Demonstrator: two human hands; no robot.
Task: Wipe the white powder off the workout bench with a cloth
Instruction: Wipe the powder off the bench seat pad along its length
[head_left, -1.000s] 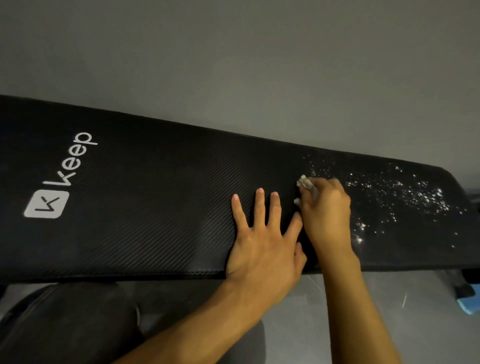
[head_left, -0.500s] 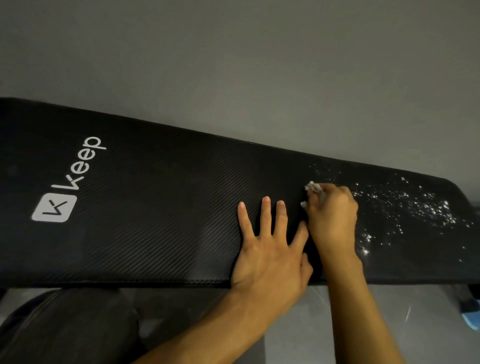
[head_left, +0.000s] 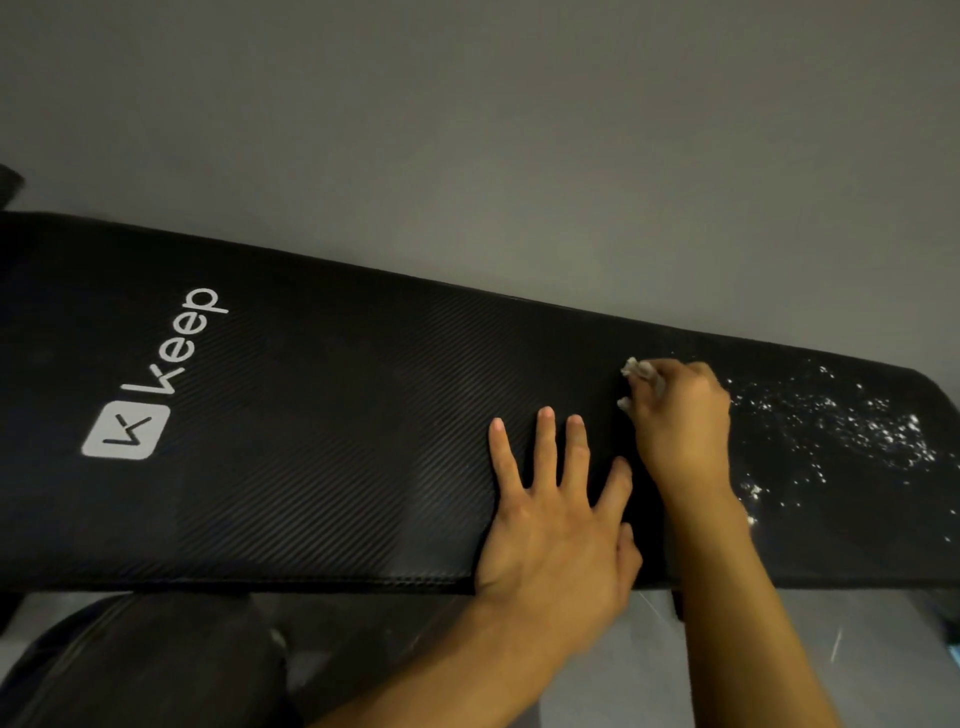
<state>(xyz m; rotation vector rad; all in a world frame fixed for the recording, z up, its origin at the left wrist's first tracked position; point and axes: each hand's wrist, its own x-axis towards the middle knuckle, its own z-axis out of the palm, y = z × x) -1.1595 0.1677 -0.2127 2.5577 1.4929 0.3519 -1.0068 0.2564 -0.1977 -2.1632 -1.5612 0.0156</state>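
A long black padded workout bench (head_left: 322, 415) with a white "Keep" logo (head_left: 156, 384) runs across the view. White powder (head_left: 852, 426) is scattered over its right end. My right hand (head_left: 680, 421) grips a small crumpled white cloth (head_left: 638, 370), pressed on the pad at the left edge of the powder; most of the cloth is hidden in my fist. My left hand (head_left: 550, 514) lies flat on the pad just left of it, fingers spread and straight.
A grey wall (head_left: 519, 156) rises right behind the bench. Below the near edge is grey floor (head_left: 872, 654) and a dark rounded shape (head_left: 140, 670) at bottom left. A bit of blue shows at the right edge.
My right hand with the cloth has shifted slightly away from me, toward the bench's far edge. My left hand stays pressed flat in the same spot.
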